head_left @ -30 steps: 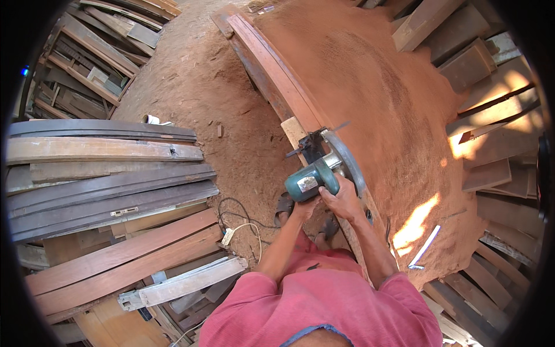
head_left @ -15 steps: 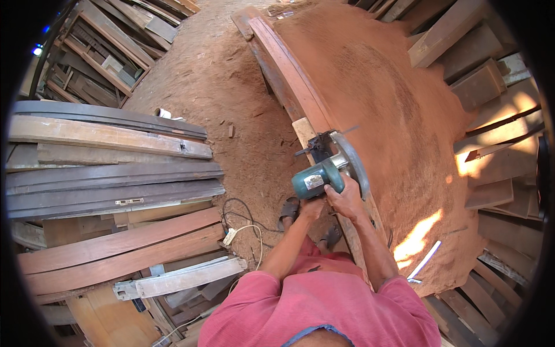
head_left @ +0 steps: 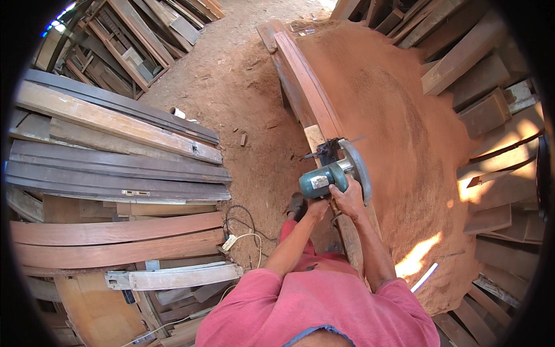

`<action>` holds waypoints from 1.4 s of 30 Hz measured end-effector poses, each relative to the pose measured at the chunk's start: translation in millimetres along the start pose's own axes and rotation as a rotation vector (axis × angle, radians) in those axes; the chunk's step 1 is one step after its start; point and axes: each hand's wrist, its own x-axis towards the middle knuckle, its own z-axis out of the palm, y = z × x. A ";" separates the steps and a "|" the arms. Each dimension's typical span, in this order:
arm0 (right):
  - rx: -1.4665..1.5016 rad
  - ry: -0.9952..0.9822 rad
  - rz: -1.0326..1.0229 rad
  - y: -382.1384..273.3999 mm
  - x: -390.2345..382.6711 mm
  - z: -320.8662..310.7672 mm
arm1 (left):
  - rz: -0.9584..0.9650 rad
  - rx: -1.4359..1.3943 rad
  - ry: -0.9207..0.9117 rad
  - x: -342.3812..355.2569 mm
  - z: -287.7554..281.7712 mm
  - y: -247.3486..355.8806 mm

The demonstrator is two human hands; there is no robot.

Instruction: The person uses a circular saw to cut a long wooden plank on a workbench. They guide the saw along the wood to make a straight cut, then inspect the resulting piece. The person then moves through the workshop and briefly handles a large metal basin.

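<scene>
A green circular saw (head_left: 321,180) with a grey blade guard (head_left: 359,173) is held in both my hands. My right hand (head_left: 350,200) wraps round its rear handle. My left hand (head_left: 317,209) is closed against the underside of the motor body, its fingers partly hidden. The saw's front end sits at the near end of a long reddish board (head_left: 309,84). That board lies along a narrow wooden bench (head_left: 289,81), beside a short pale wood piece (head_left: 314,136). The blade itself is mostly hidden by its guard.
Sawdust (head_left: 399,144) is heaped along the bench's right side. Stacked planks (head_left: 121,191) lie at the left, and more timber (head_left: 488,115) at the right. A cable with a white connector (head_left: 230,242) trails on the ground near my left foot (head_left: 297,205).
The whole view has shifted slightly, and my left foot has moved a little. Both hands keep their hold on the saw, which stays at the board's near end.
</scene>
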 end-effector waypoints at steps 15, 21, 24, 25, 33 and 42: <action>0.088 -0.024 0.127 -22.4 63.9 15.0 | -0.020 -0.017 -0.089 57.2 -6.2 47.5; 0.083 0.028 0.059 -17.0 78.4 25.3 | 0.049 0.065 0.024 68.2 -4.6 54.8; 0.090 0.007 0.060 -17.9 86.1 26.6 | 0.043 0.032 0.019 76.7 -9.7 51.3; 0.078 0.007 0.052 -18.5 88.5 26.7 | 0.047 0.010 0.014 79.5 -10.7 50.7; 0.039 0.015 0.023 -21.4 104.5 31.6 | -0.013 0.005 0.025 98.6 -20.0 49.0; 0.056 0.014 0.016 -28.7 122.2 36.3 | -0.039 0.022 -0.012 110.9 -19.5 66.5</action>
